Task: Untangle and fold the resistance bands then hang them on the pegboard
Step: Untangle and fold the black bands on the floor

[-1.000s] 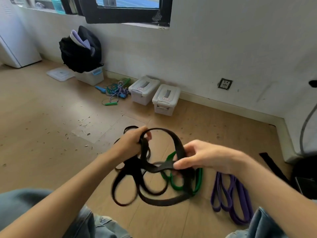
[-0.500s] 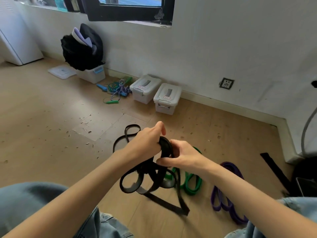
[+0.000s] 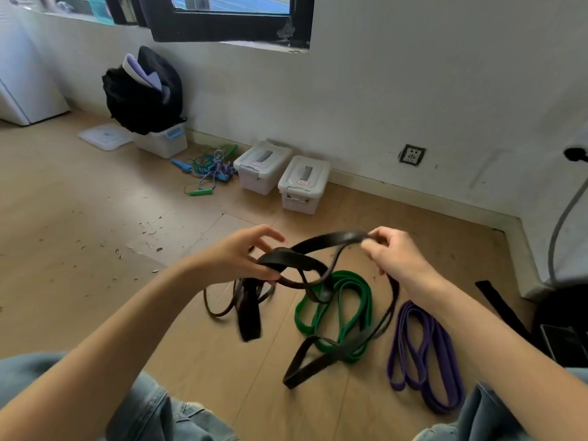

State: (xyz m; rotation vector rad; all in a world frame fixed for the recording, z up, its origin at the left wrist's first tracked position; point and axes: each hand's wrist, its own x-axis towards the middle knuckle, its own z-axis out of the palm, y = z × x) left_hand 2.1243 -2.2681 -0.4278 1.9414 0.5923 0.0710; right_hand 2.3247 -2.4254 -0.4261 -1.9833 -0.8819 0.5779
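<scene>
Above the wood floor point(image 3: 79, 218), w/ open boards to the left and the wall skirting well beyond: left hand point(image 3: 241, 259) pinches a tangled black band point(image 3: 296, 264) betw. thumb & fingers, other fingers spread; right hand point(image 3: 391, 253) pinches the same band's raised loop. Loose ends trail to the floor, crossing the green band point(image 3: 350, 300); purple band point(image 3: 423, 348) lies just right, apart.
</scene>
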